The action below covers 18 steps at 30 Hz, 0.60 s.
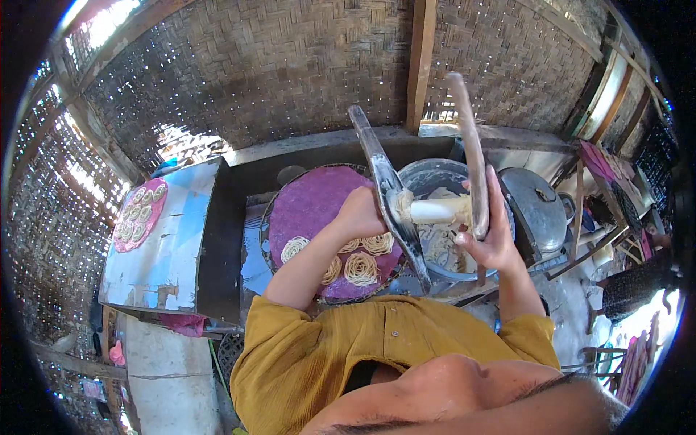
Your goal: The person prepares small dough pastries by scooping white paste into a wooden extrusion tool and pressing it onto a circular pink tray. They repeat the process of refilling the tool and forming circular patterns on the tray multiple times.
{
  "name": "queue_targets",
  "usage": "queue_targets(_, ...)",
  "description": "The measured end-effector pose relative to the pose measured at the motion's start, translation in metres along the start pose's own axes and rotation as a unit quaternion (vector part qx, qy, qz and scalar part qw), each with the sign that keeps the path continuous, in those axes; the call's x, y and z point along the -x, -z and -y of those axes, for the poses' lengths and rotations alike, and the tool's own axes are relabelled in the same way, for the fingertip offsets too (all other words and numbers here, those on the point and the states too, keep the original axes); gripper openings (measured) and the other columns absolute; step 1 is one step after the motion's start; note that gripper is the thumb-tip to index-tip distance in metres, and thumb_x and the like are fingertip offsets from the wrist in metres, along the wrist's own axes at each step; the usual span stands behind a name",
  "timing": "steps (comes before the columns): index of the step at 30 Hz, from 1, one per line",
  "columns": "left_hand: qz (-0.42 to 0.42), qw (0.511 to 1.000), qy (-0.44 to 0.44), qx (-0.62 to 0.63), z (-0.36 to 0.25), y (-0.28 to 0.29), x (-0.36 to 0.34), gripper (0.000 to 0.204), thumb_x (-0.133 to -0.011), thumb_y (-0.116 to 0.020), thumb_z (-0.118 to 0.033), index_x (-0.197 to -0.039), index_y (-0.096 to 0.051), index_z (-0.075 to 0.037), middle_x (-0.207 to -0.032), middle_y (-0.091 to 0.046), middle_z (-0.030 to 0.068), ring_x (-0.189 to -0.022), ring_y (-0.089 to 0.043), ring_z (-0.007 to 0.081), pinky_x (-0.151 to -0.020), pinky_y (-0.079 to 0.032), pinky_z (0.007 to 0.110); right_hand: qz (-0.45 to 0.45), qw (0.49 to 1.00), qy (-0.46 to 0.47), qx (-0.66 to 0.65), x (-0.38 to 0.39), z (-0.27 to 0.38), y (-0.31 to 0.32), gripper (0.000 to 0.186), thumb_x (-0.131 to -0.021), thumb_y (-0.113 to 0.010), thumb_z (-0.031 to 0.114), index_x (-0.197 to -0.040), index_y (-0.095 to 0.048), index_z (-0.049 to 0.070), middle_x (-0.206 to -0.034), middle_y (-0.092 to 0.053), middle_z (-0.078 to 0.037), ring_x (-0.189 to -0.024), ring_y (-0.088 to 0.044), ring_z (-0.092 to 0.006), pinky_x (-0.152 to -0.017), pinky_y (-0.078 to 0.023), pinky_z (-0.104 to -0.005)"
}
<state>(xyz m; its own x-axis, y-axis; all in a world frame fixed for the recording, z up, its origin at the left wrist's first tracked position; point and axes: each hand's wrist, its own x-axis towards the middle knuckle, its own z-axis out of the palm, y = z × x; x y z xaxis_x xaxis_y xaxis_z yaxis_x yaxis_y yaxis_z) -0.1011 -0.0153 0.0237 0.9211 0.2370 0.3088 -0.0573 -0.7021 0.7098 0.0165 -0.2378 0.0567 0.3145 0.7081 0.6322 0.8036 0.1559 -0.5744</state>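
While half-curled hands [499, 245] clasp a wooden-handled press [438, 211], basin [431, 171] partly blocked beneath, pot [538, 214] right, noodle nests [361, 269] left

White tube [433, 211], purple cloth [308, 201], brown woven wall [290, 72]

The cylinder [433, 212] looks smooth and plastic, the curved bar [474, 156] wooden, the lid [531, 201] dull metal.

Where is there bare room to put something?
Bare: the far part of the round purple cloth, beyond coiled cream noodle nests; the blue-and-white tabletop right of the oval pink sheet. Crowded: that cloth's near part, and the round grey basin under the white-tubed wooden press.
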Motion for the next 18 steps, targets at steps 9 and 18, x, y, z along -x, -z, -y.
queue_targets(9, -0.114, 0.969, -0.123, -0.18, -0.008, 0.0, 0.018, 0.032, -0.059, -0.067, -0.025, -0.087, -0.063, -0.01, -0.08, -0.06, 0.0113, -0.076, -0.058, 0.0294, -0.068, -0.047, 0.038, 0.055, 0.979, 0.139, 0.138, -0.03, 0.041, -0.005, 0.091, -0.059, -0.074, 0.02, -0.133, -0.022, 0.006, -0.121, -0.038, -0.022, -0.106, -0.046, -0.0392, -0.084, -0.042, -0.0392)
queue_targets(18, -0.155, 0.978, -0.095, -0.1, -0.006, -0.003, 0.032, 0.031, -0.058, -0.069, -0.025, -0.086, -0.062, -0.013, -0.079, -0.061, 0.0094, -0.073, -0.059, 0.0284, -0.065, -0.048, 0.036, 0.084, 0.987, 0.099, 0.093, -0.025, 0.028, -0.049, 0.088, -0.061, -0.073, 0.018, -0.132, -0.023, 0.009, -0.117, -0.037, -0.018, -0.1, -0.048, -0.0379, -0.078, -0.045, -0.0414)
